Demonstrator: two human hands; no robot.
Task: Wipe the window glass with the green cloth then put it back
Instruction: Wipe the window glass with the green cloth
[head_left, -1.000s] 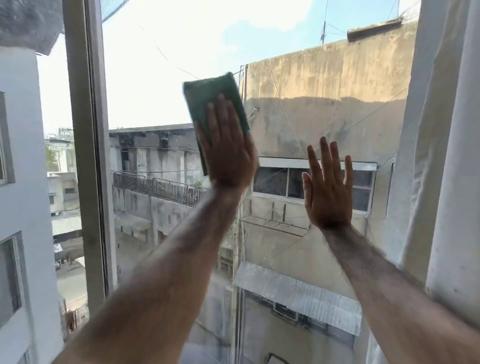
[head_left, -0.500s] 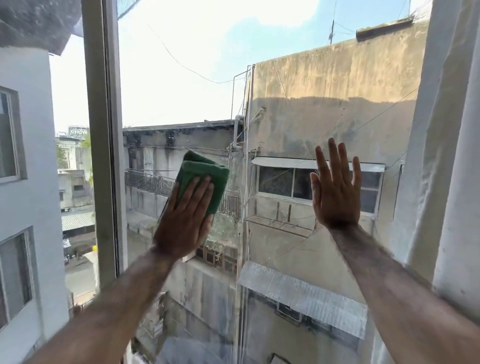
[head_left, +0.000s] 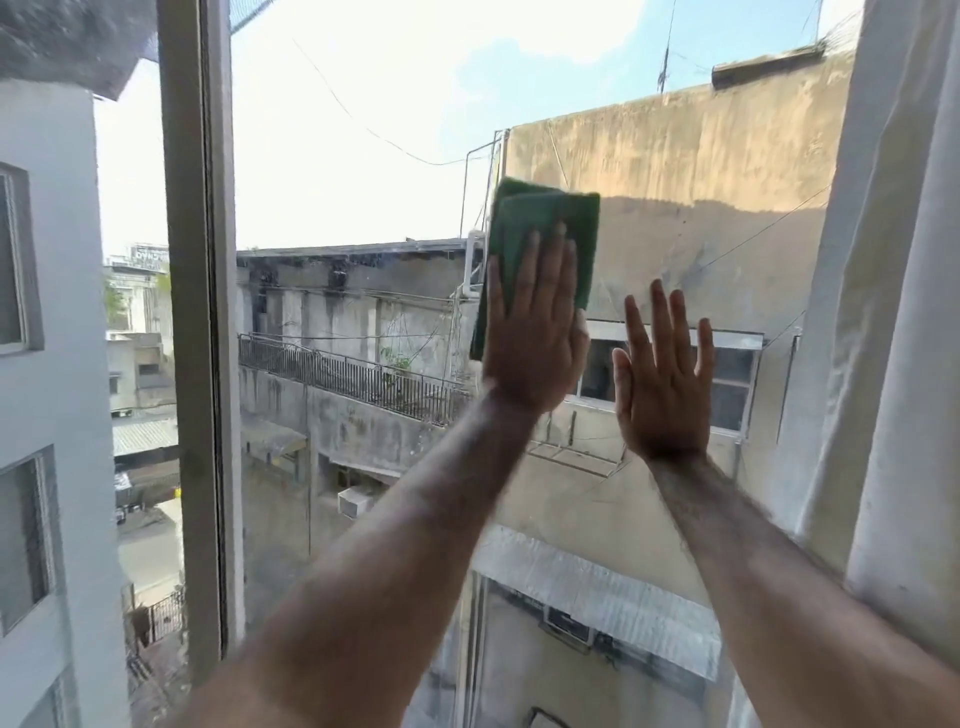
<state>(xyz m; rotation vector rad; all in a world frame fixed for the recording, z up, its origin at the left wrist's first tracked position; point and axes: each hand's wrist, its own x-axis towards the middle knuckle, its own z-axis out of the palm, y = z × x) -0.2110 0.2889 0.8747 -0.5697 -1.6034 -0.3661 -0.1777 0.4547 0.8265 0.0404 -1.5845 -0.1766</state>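
Observation:
A folded green cloth (head_left: 545, 223) lies flat against the window glass (head_left: 363, 182), just above the middle of the pane. My left hand (head_left: 535, 327) presses on the cloth's lower half with flat, straight fingers. Just to its right, my right hand (head_left: 660, 379) rests flat on the bare glass with fingers spread and nothing in it. Both forearms reach up from the bottom of the view.
A grey vertical window frame (head_left: 200, 338) stands at the left of the pane. A pale curtain (head_left: 893, 312) hangs along the right edge. Through the glass I see concrete buildings, a railing and sky.
My left hand has swept the cloth down and left, then back up and right, beside my right hand. The right hand has stayed on the glass.

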